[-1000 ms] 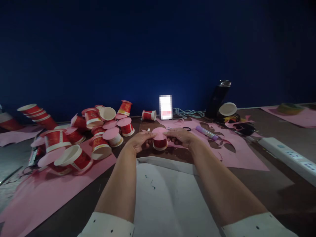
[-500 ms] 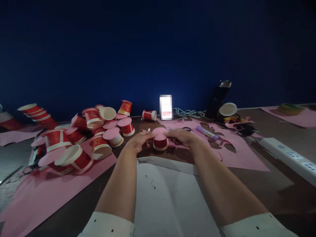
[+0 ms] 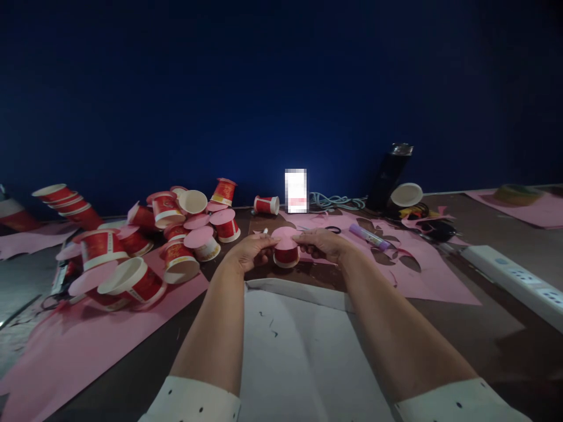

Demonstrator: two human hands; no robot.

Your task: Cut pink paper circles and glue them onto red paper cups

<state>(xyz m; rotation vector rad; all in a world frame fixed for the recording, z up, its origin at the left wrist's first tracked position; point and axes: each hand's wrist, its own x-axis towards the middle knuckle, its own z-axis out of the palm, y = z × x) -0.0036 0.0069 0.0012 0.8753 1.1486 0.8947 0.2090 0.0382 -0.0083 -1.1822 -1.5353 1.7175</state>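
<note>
In front of me a red paper cup (image 3: 285, 258) stands upside down on the brown table, its white rim at the bottom. A pink paper disc (image 3: 285, 237) lies over its top and juts past the edge. My left hand (image 3: 255, 249) pinches the disc's left edge between thumb and fingers. From the other side my right hand (image 3: 320, 243) grips the right edge in the same way. A small white thing (image 3: 265, 231), too small to name, shows by the left index finger. A purple glue stick (image 3: 368, 236) lies to the right.
Several red cups (image 3: 180, 261), many with pink discs, crowd the left over a pink sheet (image 3: 101, 346). Cut pink paper (image 3: 433, 275) and scissors (image 3: 333, 229) lie right of centre. Behind stand a bright phone (image 3: 296, 191) and a black bottle (image 3: 389, 176). A power strip (image 3: 514, 278) borders the right.
Almost nothing differs. Both hands keep their hold on the pink disc over the cup, and the surrounding things stay where they were.
</note>
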